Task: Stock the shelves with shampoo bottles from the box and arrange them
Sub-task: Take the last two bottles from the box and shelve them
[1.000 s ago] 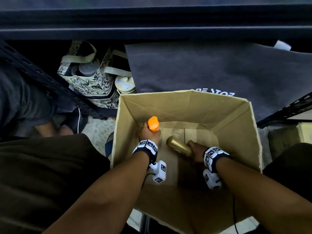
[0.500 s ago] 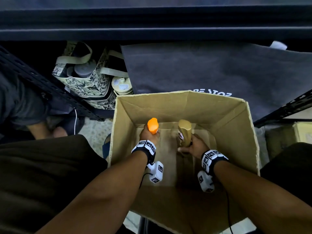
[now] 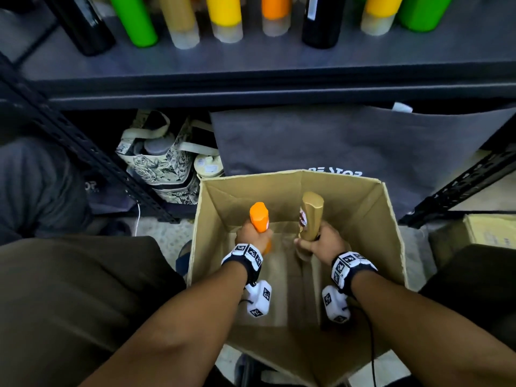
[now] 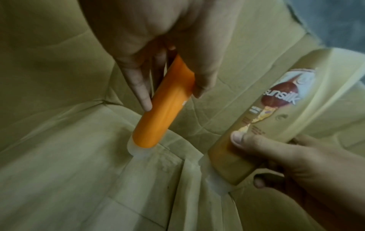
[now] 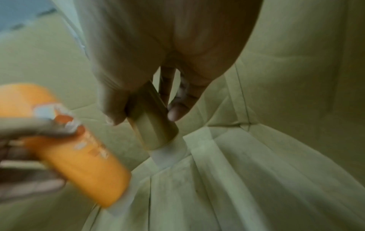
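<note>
Both hands are inside the open cardboard box (image 3: 391, 233). My left hand (image 3: 252, 236) grips an orange shampoo bottle (image 3: 259, 217), cap end down (image 4: 158, 112). My right hand (image 3: 321, 243) grips a gold shampoo bottle (image 3: 310, 213) with a brown label (image 4: 276, 109), also cap end down (image 5: 156, 125). Both bottles stand roughly upright above the box floor (image 4: 69, 171). Above the box, the grey shelf (image 3: 251, 65) carries a row of bottles: green (image 3: 134, 20), gold (image 3: 181, 23), yellow (image 3: 226, 18), orange (image 3: 275, 15) and black (image 3: 322, 20).
A floral tote bag (image 3: 164, 166) with containers and a dark grey fabric bag (image 3: 349, 143) sit under the shelf behind the box. Black perforated shelf struts (image 3: 83, 152) run diagonally at left and right (image 3: 460, 188). Another carton (image 3: 488, 230) lies at far right.
The right hand has stood the gold bottle up from lying flat and lifted it. The left hand has raised the orange bottle. The head view has tilted up, showing the stocked shelf.
</note>
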